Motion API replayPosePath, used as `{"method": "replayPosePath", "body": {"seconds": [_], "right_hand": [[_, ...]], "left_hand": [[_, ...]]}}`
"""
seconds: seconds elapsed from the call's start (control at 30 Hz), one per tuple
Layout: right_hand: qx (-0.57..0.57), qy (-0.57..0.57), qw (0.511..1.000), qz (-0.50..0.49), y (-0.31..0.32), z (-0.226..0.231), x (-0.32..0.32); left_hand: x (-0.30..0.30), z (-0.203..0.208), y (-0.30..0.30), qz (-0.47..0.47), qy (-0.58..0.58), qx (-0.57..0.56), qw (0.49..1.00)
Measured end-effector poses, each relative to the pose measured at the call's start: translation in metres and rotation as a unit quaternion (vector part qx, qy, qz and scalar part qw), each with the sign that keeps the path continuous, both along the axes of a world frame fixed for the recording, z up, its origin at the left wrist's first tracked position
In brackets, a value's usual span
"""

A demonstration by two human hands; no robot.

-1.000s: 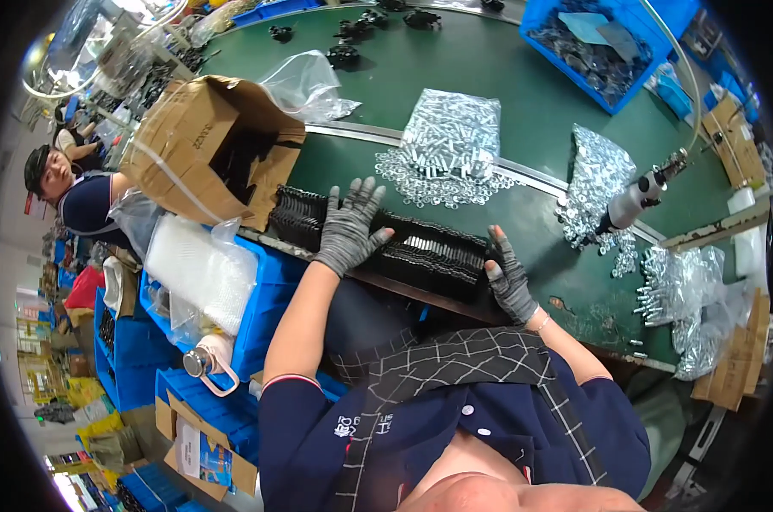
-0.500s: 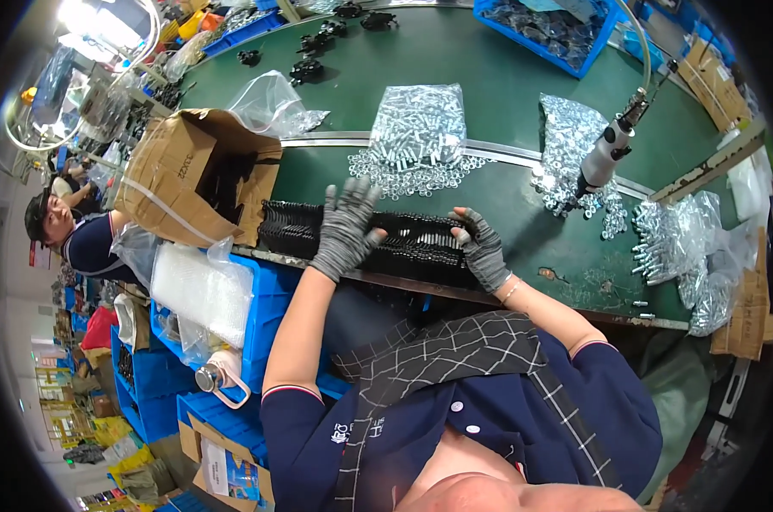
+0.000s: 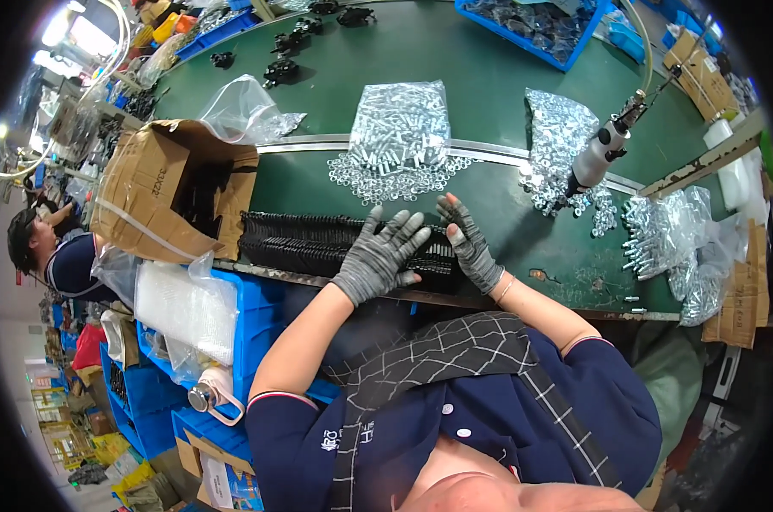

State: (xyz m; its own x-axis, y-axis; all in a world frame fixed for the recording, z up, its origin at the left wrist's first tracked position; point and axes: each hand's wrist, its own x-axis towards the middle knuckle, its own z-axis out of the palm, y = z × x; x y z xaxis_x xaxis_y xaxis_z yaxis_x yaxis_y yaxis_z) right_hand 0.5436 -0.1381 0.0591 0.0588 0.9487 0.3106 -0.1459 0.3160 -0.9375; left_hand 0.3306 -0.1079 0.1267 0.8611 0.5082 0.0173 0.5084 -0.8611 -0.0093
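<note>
Black parts (image 3: 297, 241) stand packed in a long row along the near edge of the tabletop (image 3: 591, 277), from beside the carton (image 3: 139, 188) to the right hand (image 3: 478, 260). The gloved left hand (image 3: 376, 258) lies over the row, fingers spread, gripping nothing visible; the right is at the row's end, thumb apart from fingers, with no visible grip. Each part looks thin, stiff and light, the row weightier and apt to slip apart; pressing inward from both ends seems the surest hold.
</note>
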Motion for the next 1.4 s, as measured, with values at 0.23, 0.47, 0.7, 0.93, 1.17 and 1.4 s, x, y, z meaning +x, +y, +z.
{"method": "replayPosePath", "body": {"seconds": [0.23,0.47,0.7,0.93,1.17,1.4], "right_hand": [[-0.121,-0.149,0.972,0.134,0.0,0.01,0.027],[-0.134,-0.205,0.96,0.133,0.009,0.024,0.054],[-0.187,-0.17,0.943,0.218,0.029,0.03,0.048],[-0.208,-0.102,0.945,0.232,0.024,0.025,0.05],[-0.188,-0.191,0.931,0.246,0.021,0.038,0.041],[-0.222,-0.149,0.931,0.247,0.009,0.042,0.05]], "left_hand": [[-0.001,0.006,0.014,-0.008,0.043,0.001,0.999],[0.047,0.002,-0.004,0.038,0.048,-0.004,0.998],[0.029,0.011,0.008,-0.019,0.034,0.004,0.999],[0.03,0.006,0.002,-0.01,0.041,-0.005,0.999],[-0.012,0.014,0.002,0.008,0.083,0.028,0.996],[0.011,0.019,-0.016,0.011,0.071,-0.034,0.997]]}}
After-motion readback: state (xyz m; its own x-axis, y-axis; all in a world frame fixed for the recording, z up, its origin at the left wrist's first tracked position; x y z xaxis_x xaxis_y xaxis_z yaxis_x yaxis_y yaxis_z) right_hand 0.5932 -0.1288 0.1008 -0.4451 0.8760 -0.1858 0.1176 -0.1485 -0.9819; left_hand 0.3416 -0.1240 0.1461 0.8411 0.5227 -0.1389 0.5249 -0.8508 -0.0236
